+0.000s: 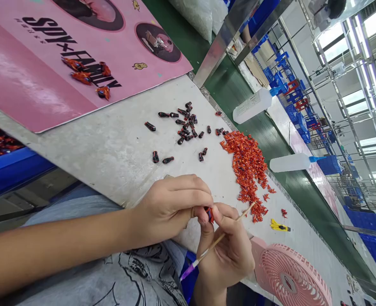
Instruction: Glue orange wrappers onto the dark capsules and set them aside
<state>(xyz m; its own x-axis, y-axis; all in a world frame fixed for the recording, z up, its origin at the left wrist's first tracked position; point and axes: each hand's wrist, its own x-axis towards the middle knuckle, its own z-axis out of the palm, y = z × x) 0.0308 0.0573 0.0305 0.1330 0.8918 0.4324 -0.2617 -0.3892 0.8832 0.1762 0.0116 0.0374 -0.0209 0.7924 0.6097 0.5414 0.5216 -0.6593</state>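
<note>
Filling most of the view, the pale tabletop (111, 144) has a pink mat (31, 85) on the left and a pink fan (294, 276) on the right. Left hand (175, 204) is pinched closed at the fingertips; right hand (228, 242) is curled up, pinching too. Past them there's a heap of red parts (245, 165), and a thin stick (218, 241) runs through the right fingers. Smallest is the red-and-dark piece (209, 214): probably light, stiff plastic, maybe a bit slick, and any thin bits could snap, so I'd hold the chunkier body. It's right between both hands' fingertips, mostly covered, so can't tell which fingers carry it.
</note>
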